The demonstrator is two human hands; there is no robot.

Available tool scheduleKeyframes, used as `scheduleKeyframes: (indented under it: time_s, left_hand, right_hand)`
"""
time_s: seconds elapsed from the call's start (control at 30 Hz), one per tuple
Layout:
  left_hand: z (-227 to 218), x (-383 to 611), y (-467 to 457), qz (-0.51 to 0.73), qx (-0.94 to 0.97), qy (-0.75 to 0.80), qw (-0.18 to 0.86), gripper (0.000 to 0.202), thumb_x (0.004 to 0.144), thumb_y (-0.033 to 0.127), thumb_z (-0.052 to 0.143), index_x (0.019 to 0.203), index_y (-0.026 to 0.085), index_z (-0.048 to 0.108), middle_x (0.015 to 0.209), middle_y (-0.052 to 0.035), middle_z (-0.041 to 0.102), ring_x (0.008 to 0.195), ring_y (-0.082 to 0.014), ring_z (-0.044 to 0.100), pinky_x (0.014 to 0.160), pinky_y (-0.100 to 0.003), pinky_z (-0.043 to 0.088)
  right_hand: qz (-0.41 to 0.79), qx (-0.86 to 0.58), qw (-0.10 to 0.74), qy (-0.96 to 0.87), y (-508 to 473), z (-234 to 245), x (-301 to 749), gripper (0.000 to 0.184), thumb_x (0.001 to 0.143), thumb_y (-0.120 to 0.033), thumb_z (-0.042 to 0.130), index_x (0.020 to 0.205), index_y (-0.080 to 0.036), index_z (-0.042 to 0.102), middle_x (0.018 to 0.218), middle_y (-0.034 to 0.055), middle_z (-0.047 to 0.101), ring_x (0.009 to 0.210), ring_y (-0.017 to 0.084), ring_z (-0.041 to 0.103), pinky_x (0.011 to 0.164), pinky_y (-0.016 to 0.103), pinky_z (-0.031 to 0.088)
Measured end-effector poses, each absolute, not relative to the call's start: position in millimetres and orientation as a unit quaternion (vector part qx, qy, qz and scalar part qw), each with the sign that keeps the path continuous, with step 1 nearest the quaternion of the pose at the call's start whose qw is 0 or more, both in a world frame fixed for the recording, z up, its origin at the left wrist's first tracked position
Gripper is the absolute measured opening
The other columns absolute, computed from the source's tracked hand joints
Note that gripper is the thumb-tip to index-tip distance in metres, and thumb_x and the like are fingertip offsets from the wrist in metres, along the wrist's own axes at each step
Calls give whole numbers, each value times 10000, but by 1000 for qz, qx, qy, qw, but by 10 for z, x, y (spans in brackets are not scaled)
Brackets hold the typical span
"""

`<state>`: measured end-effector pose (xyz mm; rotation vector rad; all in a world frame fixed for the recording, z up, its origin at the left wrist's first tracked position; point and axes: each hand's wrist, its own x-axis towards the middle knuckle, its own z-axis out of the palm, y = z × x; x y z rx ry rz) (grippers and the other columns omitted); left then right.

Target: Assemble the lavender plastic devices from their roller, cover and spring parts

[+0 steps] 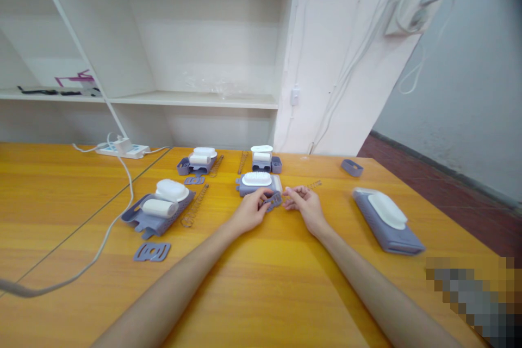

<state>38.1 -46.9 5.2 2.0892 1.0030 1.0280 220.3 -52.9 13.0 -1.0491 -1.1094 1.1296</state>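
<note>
My left hand [250, 210] is closed on a flat purple-grey slotted plate [274, 201], holding it by its left side just above the table. Right beside the plate, my right hand [305, 205] has its fingers pinched together. A thin coil spring [315, 185] runs behind these fingers and sticks out to the upper right; it appears to be in their grip, though the fingers hide part of it. Just behind my left hand lies a purple-grey case with a white oval bristle brush [256, 178] on top.
Similar cases with white brushes and rollers [160, 208] lie at left and at the back, with springs [196, 206] and another slotted plate [152, 252]. At right are a case with a white oval top [387, 223] and a small purple-grey cap [352, 168]. A white cable [126, 196] crosses the left side.
</note>
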Motion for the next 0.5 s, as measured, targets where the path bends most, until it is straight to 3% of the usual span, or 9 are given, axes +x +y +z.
scheduleKeyframes:
  time_s: [0.2,0.37,0.5]
  left_hand:
    - [18,366,-415,403,723,366,424,324,776,199,535,1096,164,498,749,5,567,534,-73,541,512,-191,420]
    - [43,376,-404,399,709,367,451,278,774,215,552,1041,141,544,705,-2,581,548,-84,548,525,-196,430]
    - [76,386,-412,385,702,375,466,263,772,244,567,1002,120,589,764,-44,631,555,-92,551,534,-214,442]
  right_hand:
    - [430,-455,593,-506,-543,118,2152,369,631,-504,706,714,-185,538,642,30,660,490,172,615,475,296,507]
    - [400,-458,595,-525,-556,116,2108,349,627,-494,708,734,-187,580,599,17,631,528,183,617,500,301,515]
    - [422,-455,576,-532,-563,99,2101,405,615,-455,727,890,-180,616,697,24,657,555,170,622,515,294,520]
